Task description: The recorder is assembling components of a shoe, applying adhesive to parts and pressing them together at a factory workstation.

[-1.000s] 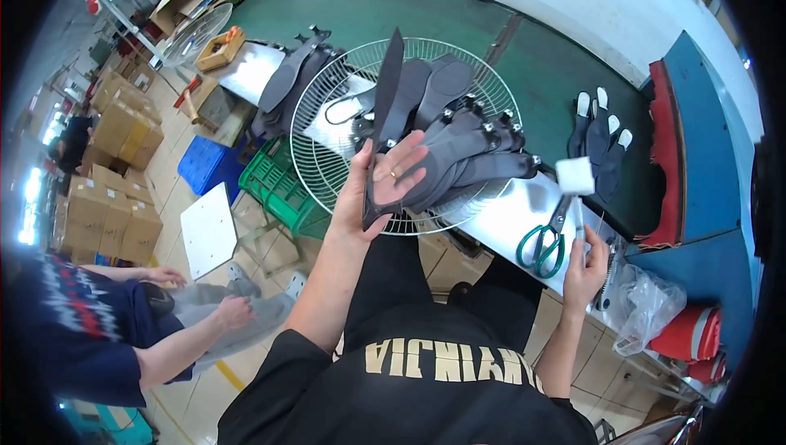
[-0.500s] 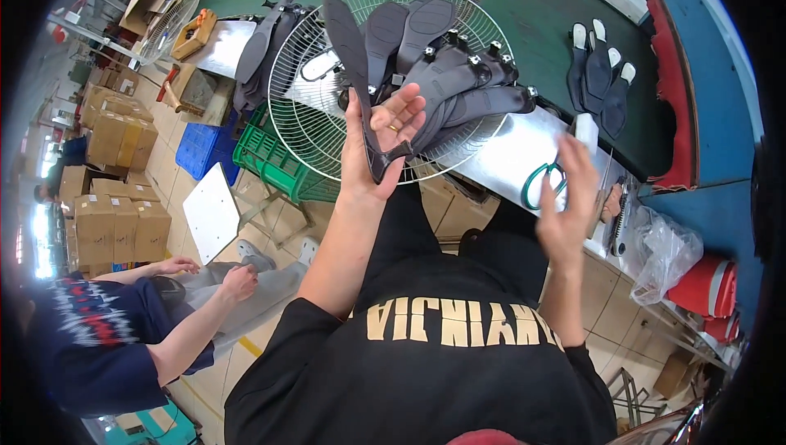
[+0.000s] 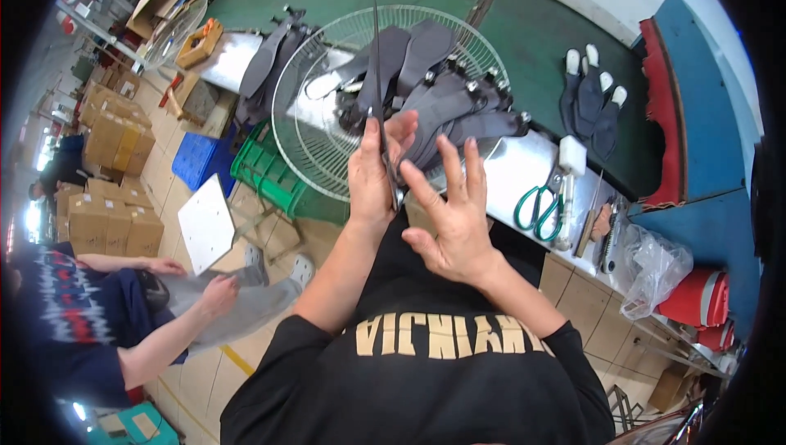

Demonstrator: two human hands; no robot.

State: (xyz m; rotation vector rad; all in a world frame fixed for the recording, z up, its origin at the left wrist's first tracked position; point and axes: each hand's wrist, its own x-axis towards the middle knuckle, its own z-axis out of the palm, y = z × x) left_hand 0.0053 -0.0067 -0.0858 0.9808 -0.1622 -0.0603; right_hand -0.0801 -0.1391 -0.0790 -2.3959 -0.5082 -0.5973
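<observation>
A thin dark shoe insole (image 3: 378, 76) stands almost edge-on in my left hand (image 3: 372, 183), its long end pointing away from me. The thumb and fingers of that hand close around its lower part. Beside it on the right, my right hand (image 3: 458, 228) is open with fingers spread, holding nothing. Its index fingertip is close to the insole's near end; whether they touch I cannot tell. Beyond both hands, a round wire basket (image 3: 280, 130) carries a pile of dark grey insoles (image 3: 467, 97), several with shiny black ends.
Green-handled scissors (image 3: 538, 212), a white block (image 3: 572, 155) and hand tools lie at right. White-ended insoles (image 3: 589, 105) rest on the green belt (image 3: 532, 44). Left are more insoles (image 3: 266, 64), a green crate (image 3: 266, 171), cartons (image 3: 115, 220) and a seated person (image 3: 90, 314).
My right hand has come left from above the scissors to beside the insole. The insole in my left hand has turned from showing its face to nearly edge-on.
</observation>
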